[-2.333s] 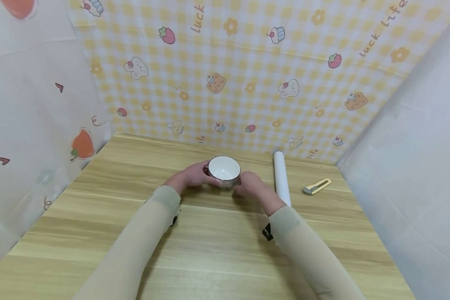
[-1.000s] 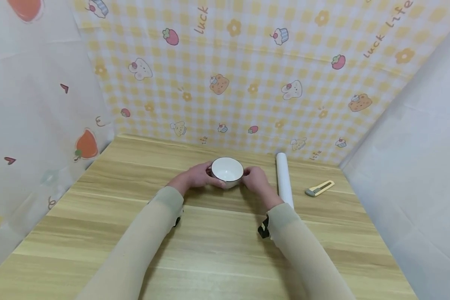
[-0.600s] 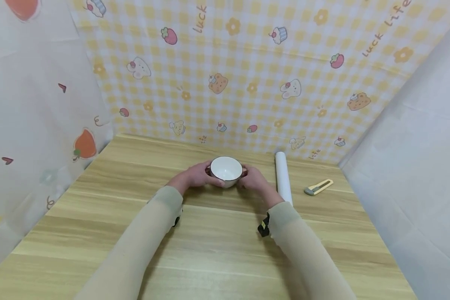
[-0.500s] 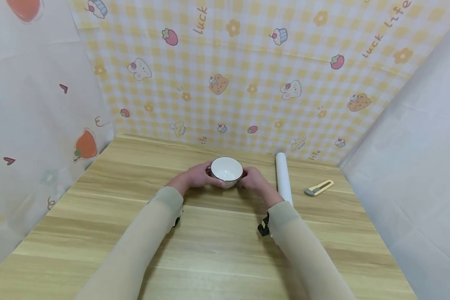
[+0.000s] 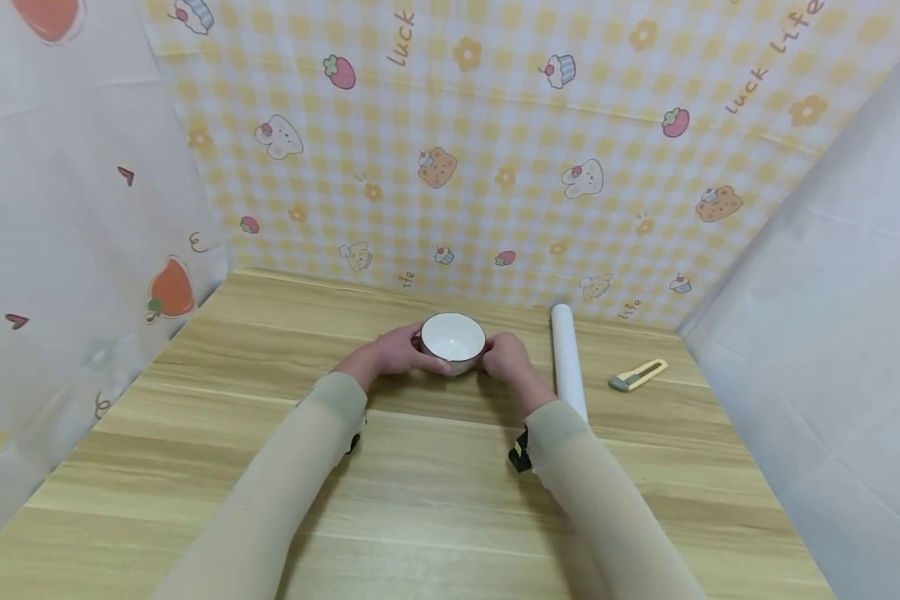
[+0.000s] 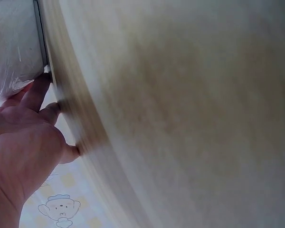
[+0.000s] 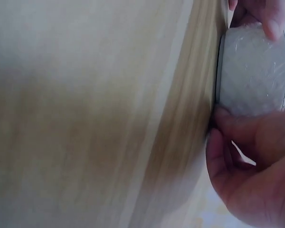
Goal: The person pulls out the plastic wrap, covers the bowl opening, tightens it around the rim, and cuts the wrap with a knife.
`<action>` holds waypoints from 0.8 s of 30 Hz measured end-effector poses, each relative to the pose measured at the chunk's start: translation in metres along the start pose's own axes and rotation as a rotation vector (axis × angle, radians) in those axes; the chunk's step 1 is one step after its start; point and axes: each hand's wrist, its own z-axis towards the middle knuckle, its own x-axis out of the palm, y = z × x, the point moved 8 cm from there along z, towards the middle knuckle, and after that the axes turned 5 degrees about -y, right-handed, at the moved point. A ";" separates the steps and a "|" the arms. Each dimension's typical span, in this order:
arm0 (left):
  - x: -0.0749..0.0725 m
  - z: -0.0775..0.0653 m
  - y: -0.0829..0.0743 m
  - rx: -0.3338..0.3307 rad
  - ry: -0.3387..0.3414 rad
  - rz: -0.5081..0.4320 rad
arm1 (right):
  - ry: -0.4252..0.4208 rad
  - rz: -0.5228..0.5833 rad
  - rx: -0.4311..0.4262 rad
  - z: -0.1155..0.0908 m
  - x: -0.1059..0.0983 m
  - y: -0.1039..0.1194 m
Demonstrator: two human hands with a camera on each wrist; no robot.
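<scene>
A white bowl [image 5: 452, 337] with a dark rim stands upright on the wooden table, between both hands. Clear, bubbly plastic wrap [image 7: 254, 71] covers its outer side. My left hand [image 5: 399, 350] holds the bowl's left side, thumb across the near side; in the left wrist view its fingertips reach the table. At the bowl's lower right is my right hand [image 5: 507, 357]. In the right wrist view its thumb and curled fingers meet at the base, seemingly pinching the wrap's edge, though the pinched bit is mostly hidden.
A long white roll [image 5: 566, 358] lies just right of my right hand, partly behind the forearm. Farther right is a yellow and grey utility knife [image 5: 638, 375]. A yellow checked curtain [image 5: 450, 167] closes off the back of the table [image 5: 420, 500].
My right hand has gone from the bowl's near right side to its right side, and its wrist has shifted slightly left. The left hand keeps its hold, and the bowl stays in place.
</scene>
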 end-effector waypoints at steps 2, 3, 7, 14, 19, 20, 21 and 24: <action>0.000 0.000 0.000 -0.004 0.003 -0.002 | -0.025 -0.039 0.010 -0.003 -0.002 0.001; 0.000 0.000 0.001 -0.005 0.003 -0.001 | -0.031 -0.050 0.016 -0.004 -0.003 0.002; 0.000 0.000 0.000 -0.001 0.003 0.009 | -0.016 -0.046 0.024 -0.006 -0.004 0.003; 0.000 0.000 0.000 -0.010 0.000 0.010 | 0.116 0.114 0.102 -0.010 -0.004 0.004; 0.001 -0.001 -0.002 -0.008 -0.003 0.000 | 0.135 0.172 0.127 -0.013 -0.008 0.006; 0.001 -0.001 -0.002 -0.008 -0.003 -0.001 | 0.133 0.184 0.132 -0.013 -0.008 0.005; 0.001 -0.001 -0.003 -0.007 -0.004 -0.002 | 0.131 0.200 0.139 -0.014 -0.008 0.005; 0.001 -0.001 -0.004 -0.009 -0.003 -0.007 | 0.116 0.250 0.164 -0.017 -0.008 0.003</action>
